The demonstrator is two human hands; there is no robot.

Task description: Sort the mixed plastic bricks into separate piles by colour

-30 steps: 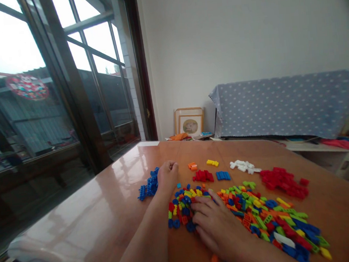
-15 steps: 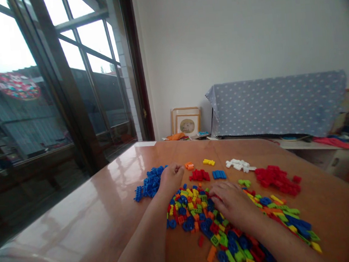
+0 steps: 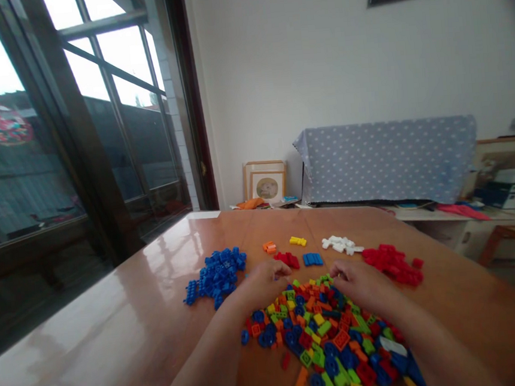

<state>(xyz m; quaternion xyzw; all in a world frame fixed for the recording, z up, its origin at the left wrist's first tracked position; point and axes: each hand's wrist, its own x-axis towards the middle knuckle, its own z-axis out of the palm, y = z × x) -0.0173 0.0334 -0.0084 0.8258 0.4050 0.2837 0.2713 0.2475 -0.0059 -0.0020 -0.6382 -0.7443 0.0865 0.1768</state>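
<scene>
My left hand is closed at the far left edge of a mixed pile of toy building bricks. Its thumb and fingers are curled together, and whatever they may hold is hidden. On the pile's far right side, my right hand is also closed, its fingertips pinched low over the bricks. I cannot make out anything between them. The heap mixes green, orange, yellow, red and blue pieces, round ones among them. Just beyond the hands lie small groups of red bricks and blue bricks.
Blue bricks are heaped to the left, red bricks to the right. Farther back lie orange pieces, yellow pieces and white pieces on the brown table. A window stands at the left.
My left hand has moved from beside the blue heap to the mixed pile's edge. My right hand has lifted off the pile's middle and curled. The view has turned slightly right.
</scene>
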